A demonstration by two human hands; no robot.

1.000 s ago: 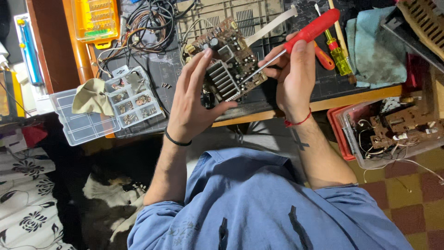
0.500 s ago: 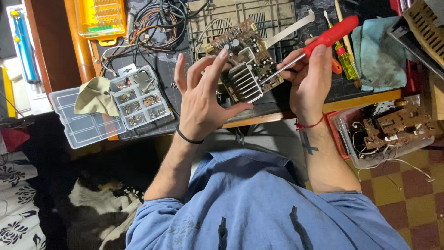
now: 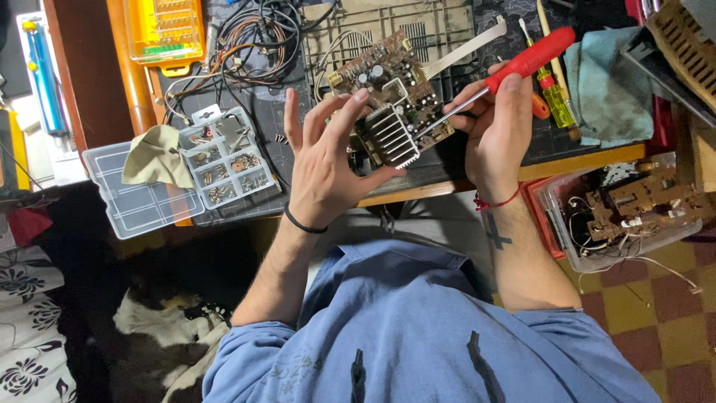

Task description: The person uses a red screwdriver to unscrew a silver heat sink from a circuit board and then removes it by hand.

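Observation:
My left hand (image 3: 324,160) holds a brown circuit board (image 3: 388,93) tilted above the dark workbench, thumb and fingers gripping its near edge beside a finned metal heat sink (image 3: 389,138). My right hand (image 3: 496,127) grips a red-handled screwdriver (image 3: 533,58), its thin shaft slanting down-left with the tip at the board next to the heat sink. A white ribbon cable (image 3: 466,48) trails from the board's far side.
A clear compartment box of small screws (image 3: 224,160) with a tan cloth (image 3: 156,155) sits at left. Tangled wires (image 3: 253,37), a yellow bit case (image 3: 164,30), a teal rag (image 3: 608,86), a yellow-green screwdriver (image 3: 556,101) and a bin of boards (image 3: 634,205) surround the workbench edge (image 3: 582,160).
The view has shifted a little, so the board and both hands sit slightly lower and further right in frame. The grips on the board and the screwdriver are unchanged.

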